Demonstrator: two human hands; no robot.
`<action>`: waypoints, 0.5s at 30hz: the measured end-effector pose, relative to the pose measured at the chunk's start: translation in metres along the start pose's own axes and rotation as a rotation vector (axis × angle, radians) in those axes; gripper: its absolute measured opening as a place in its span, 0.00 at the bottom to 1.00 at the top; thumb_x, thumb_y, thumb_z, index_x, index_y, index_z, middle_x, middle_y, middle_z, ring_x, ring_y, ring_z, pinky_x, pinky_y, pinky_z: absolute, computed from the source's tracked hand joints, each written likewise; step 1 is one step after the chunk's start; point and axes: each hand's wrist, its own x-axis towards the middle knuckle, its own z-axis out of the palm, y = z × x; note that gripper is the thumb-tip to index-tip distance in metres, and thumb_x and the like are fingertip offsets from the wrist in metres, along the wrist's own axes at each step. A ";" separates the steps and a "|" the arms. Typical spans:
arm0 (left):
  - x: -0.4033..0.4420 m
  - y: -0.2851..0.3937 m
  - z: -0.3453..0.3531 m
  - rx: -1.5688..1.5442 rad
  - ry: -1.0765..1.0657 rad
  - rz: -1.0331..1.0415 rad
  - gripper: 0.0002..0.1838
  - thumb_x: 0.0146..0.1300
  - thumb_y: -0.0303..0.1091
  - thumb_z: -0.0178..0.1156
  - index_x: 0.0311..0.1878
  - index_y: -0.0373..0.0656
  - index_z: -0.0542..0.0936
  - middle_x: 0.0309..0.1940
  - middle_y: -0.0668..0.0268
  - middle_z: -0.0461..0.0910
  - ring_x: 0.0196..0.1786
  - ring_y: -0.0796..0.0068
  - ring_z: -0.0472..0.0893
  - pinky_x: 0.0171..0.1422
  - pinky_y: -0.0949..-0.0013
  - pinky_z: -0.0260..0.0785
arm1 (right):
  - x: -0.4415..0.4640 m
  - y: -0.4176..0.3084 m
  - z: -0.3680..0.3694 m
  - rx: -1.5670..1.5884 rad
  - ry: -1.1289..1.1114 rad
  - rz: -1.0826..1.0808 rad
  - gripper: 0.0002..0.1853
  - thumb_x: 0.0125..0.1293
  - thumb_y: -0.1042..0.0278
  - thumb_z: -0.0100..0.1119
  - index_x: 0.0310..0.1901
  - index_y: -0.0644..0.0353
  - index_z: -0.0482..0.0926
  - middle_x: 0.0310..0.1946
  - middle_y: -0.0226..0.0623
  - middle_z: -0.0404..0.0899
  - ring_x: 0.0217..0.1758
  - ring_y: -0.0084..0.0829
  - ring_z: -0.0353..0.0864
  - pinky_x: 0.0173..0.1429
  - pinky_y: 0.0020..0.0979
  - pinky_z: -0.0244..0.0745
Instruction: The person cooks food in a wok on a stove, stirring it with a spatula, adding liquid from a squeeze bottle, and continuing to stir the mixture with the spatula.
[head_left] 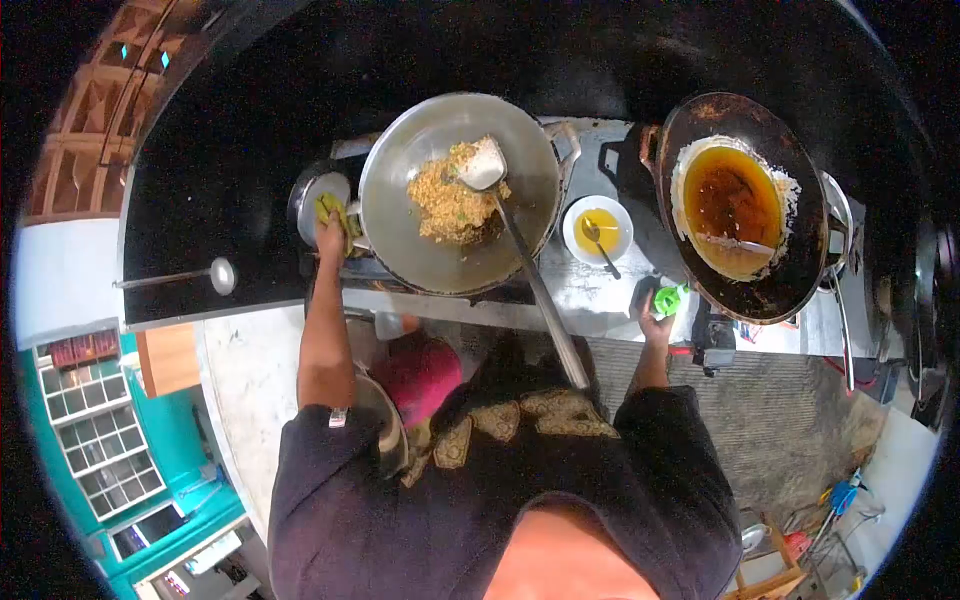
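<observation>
My left hand (330,240) is closed on a yellow-green cloth (350,222) at the left handle of a large metal wok (390,240). Fried rice (440,205) lies in the wok, and a long-handled spatula (535,270) rests in it, its handle over the near rim. On the right, my right hand (655,322) has its fingers around a green-topped container (668,301) at the counter's front edge. A white bowl (625,222) with yellow liquid and a spoon (598,245) stands between the wok and that hand.
A dark pan (695,130) with brown oil stands at the right. A ladle (222,276) lies at the far left, and a metal lid or pot (325,190) sits beside the wok. A black device (716,340) is near the front edge. A pink item (420,378) is below.
</observation>
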 end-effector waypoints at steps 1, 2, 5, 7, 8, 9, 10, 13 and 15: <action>-0.002 0.003 0.000 0.009 0.007 0.002 0.20 0.61 0.40 0.50 0.50 0.34 0.68 0.38 0.59 0.75 0.39 0.70 0.74 0.43 0.68 0.66 | -0.011 0.006 0.005 -0.020 -0.020 0.002 0.12 0.58 0.63 0.52 0.37 0.63 0.77 0.38 0.40 0.79 0.43 0.35 0.77 0.54 0.40 0.73; -0.004 0.005 0.001 0.013 0.012 0.005 0.20 0.61 0.41 0.50 0.50 0.34 0.68 0.38 0.59 0.75 0.39 0.69 0.74 0.43 0.68 0.66 | -0.029 0.015 0.004 -0.133 -0.162 -0.062 0.13 0.58 0.61 0.52 0.38 0.63 0.77 0.38 0.40 0.79 0.41 0.33 0.77 0.54 0.38 0.73; -0.007 0.008 0.004 -0.005 0.033 -0.005 0.21 0.61 0.42 0.50 0.50 0.34 0.69 0.39 0.58 0.75 0.40 0.68 0.75 0.45 0.68 0.66 | -0.084 0.047 0.023 -0.413 -0.164 -0.139 0.15 0.56 0.59 0.54 0.41 0.60 0.75 0.38 0.37 0.78 0.44 0.35 0.76 0.53 0.35 0.72; -0.011 0.010 0.005 0.006 0.041 -0.026 0.21 0.61 0.42 0.50 0.50 0.34 0.69 0.39 0.57 0.75 0.40 0.68 0.75 0.47 0.68 0.65 | -0.124 0.066 0.039 -0.485 -0.051 -0.033 0.21 0.53 0.59 0.54 0.47 0.60 0.71 0.46 0.40 0.73 0.49 0.40 0.73 0.55 0.40 0.70; -0.015 0.017 0.004 0.029 0.037 -0.038 0.21 0.61 0.42 0.50 0.50 0.34 0.69 0.39 0.57 0.75 0.41 0.67 0.75 0.47 0.68 0.65 | -0.138 0.074 0.047 -0.548 -0.130 -0.005 0.22 0.54 0.59 0.54 0.49 0.60 0.70 0.48 0.42 0.72 0.51 0.41 0.71 0.56 0.41 0.69; -0.014 0.019 0.003 0.049 0.033 -0.046 0.21 0.61 0.42 0.50 0.50 0.34 0.69 0.39 0.57 0.76 0.41 0.67 0.75 0.48 0.68 0.65 | -0.156 0.086 0.060 -0.610 -0.214 0.024 0.23 0.55 0.59 0.54 0.50 0.61 0.68 0.49 0.44 0.70 0.53 0.41 0.70 0.57 0.41 0.68; -0.007 0.003 0.004 -0.088 0.009 -0.040 0.21 0.61 0.42 0.50 0.50 0.36 0.69 0.39 0.56 0.76 0.42 0.66 0.75 0.48 0.67 0.65 | -0.183 0.112 0.084 -0.674 -0.275 -0.014 0.23 0.55 0.60 0.55 0.51 0.62 0.68 0.50 0.46 0.69 0.54 0.41 0.69 0.58 0.41 0.66; -0.002 -0.009 0.007 -0.024 0.039 0.049 0.21 0.60 0.44 0.50 0.50 0.37 0.69 0.40 0.53 0.76 0.43 0.62 0.75 0.50 0.65 0.64 | -0.182 0.149 0.130 -0.796 -0.454 -0.055 0.20 0.56 0.71 0.53 0.51 0.64 0.66 0.52 0.46 0.70 0.58 0.43 0.66 0.64 0.41 0.59; -0.016 0.012 0.005 0.083 0.079 0.019 0.22 0.59 0.46 0.50 0.49 0.37 0.69 0.40 0.49 0.76 0.44 0.53 0.75 0.50 0.61 0.64 | -0.173 0.190 0.165 -0.944 -0.574 -0.193 0.18 0.57 0.72 0.55 0.49 0.65 0.67 0.47 0.41 0.72 0.53 0.36 0.70 0.61 0.39 0.63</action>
